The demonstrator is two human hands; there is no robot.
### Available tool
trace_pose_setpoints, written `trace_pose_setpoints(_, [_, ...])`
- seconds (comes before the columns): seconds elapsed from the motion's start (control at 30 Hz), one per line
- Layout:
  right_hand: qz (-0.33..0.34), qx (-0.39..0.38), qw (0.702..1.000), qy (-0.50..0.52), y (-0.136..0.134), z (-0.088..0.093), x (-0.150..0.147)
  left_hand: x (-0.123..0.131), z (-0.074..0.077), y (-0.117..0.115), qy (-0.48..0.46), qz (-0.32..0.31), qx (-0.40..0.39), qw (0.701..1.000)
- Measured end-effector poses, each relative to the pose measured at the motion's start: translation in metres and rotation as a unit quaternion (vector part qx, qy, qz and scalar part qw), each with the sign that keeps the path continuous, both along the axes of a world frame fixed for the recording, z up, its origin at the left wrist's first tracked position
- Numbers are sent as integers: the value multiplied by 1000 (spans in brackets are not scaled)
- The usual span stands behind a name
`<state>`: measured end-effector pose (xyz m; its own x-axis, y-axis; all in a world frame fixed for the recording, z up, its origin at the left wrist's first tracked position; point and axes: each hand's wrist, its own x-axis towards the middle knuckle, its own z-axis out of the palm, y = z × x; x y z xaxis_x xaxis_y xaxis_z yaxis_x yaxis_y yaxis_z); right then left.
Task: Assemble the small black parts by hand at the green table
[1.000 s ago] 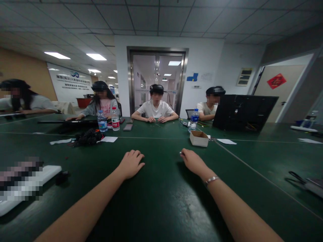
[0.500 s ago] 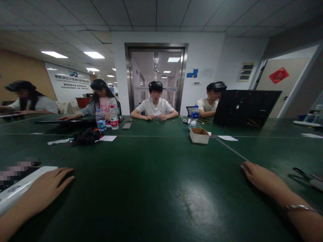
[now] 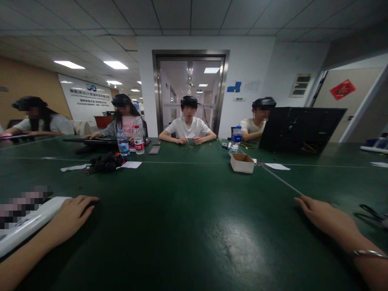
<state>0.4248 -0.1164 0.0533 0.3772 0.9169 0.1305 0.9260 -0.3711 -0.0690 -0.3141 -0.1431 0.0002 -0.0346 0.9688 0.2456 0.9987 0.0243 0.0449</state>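
My left hand (image 3: 74,214) lies at the left, palm down, its fingers stretched out on the green table (image 3: 169,226). Its back edge meets a long white glossy object (image 3: 33,226), whose kind I cannot make out. My right hand (image 3: 324,216), with a silvery bracelet (image 3: 368,253) at the wrist, rests on the table at the right. Its fingers point forward and left and appear extended, though partly hidden by the back of the hand. A pale line (image 3: 281,180) across the table ends at its fingertips. I see nothing held in either hand.
A small open box (image 3: 241,166) stands beyond, near a water bottle (image 3: 236,139). Black tangled gear (image 3: 107,162) and two bottles, one red-labelled (image 3: 139,141), are at left. A black monitor (image 3: 300,129) stands at right. Several people wearing headsets sit across the table.
The view has shifted slightly, moving the scene a little to the right. My left hand has slid slightly forward and right. My right hand stays put.
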Motion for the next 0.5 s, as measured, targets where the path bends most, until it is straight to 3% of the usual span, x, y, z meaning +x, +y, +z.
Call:
trace_pose_setpoints(0.1, [6, -47, 998, 35, 0, -2, 2, 24, 8, 16, -32, -29, -2, 999])
trace_pose_setpoints(0.2, [4, -25, 1000, 15, 0, -6, 3, 61, 12, 39, -59, -57, -13, 997])
trace_pose_setpoints(0.37, [-52, -8, 998, -26, -4, -8, -4, 141, 12, 74, -82, -89, -20, 992])
trace_pose_setpoints(0.5, [-72, -17, 997, -20, -6, -4, -12, 207, 15, 87, -90, -123, -35, 988])
